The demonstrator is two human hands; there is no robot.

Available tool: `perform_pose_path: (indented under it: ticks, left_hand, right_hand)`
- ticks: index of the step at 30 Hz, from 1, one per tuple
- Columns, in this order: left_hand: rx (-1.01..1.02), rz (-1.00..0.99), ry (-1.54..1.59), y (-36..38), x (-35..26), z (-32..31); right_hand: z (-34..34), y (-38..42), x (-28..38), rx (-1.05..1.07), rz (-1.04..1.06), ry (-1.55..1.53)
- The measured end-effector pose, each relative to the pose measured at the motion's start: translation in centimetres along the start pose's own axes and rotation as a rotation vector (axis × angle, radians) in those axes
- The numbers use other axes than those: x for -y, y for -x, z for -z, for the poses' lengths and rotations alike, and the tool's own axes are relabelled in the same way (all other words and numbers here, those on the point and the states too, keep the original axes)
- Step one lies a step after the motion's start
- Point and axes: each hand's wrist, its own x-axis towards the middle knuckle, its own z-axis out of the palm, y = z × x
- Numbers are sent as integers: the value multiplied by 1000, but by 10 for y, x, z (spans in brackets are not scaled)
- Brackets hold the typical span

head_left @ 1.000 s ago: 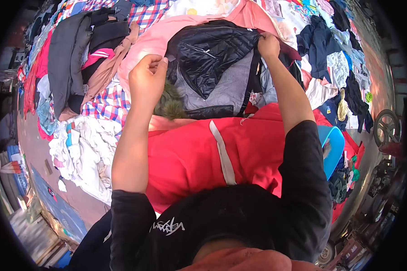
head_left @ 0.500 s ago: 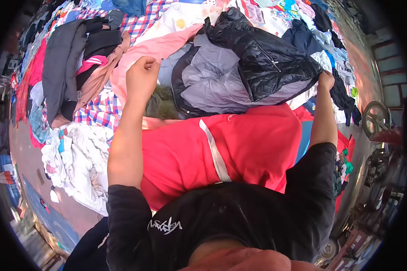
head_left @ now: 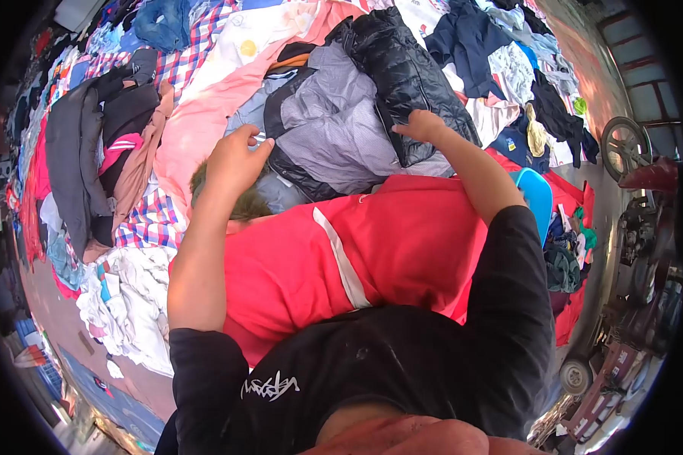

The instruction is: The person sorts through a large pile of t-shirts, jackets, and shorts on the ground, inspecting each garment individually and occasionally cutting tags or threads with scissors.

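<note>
A black puffer jacket (head_left: 402, 57) with grey lining (head_left: 334, 114) lies spread in front of me, its right side folded inward over the lining. My right hand (head_left: 425, 127) pinches the jacket's folded edge near its middle. Beside the lining's left side, my left hand (head_left: 239, 155) is open, thumb and forefinger apart, holding nothing. Below that hand a brown-green furry trim (head_left: 252, 205) shows in part. Red cloth (head_left: 425, 243) with a white strap (head_left: 341, 258) covers my lap.
Dark trousers (head_left: 72, 159) and pink garments lie to the left, white clothes (head_left: 140, 296) nearer me. Navy clothing (head_left: 467, 45) lies at the far right. A blue curved edge (head_left: 535, 201) stands by my right arm. Farther right is a wheel (head_left: 624, 144).
My right hand has moved left from the jacket's far right edge, and that side now lies folded inward. My left hand has opened from a pinch and sits slightly lower.
</note>
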Motion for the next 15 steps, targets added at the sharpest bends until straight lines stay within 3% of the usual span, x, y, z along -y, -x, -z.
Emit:
perform_pose_path:
  ticks: [2, 5, 8, 9, 12, 14, 15]
  left_hand:
    - [19, -4, 0, -3, -4, -4]
    - [29, -7, -11, -3, -7, -7]
    - [51, -37, 14, -2, -4, -10]
    - [79, -39, 65, -2, -4, -11]
    - [190, -43, 247, -2, -5, -23]
    - [307, -76, 400, -5, -3, -39]
    - [399, 63, 567, -1, -17, -35]
  right_hand:
    - [-11, 10, 30, -52, 26, 97]
    - [-32, -8, 31, 73, 102, 178]
    - [-41, -29, 27, -11, -7, 5]
    - [-41, -38, 23, -127, 94, 4]
    - [26, 1, 46, -137, 260, -349]
    - [47, 41, 74, -101, 367, -833]
    - [55, 65, 90, -77, 421, -1076]
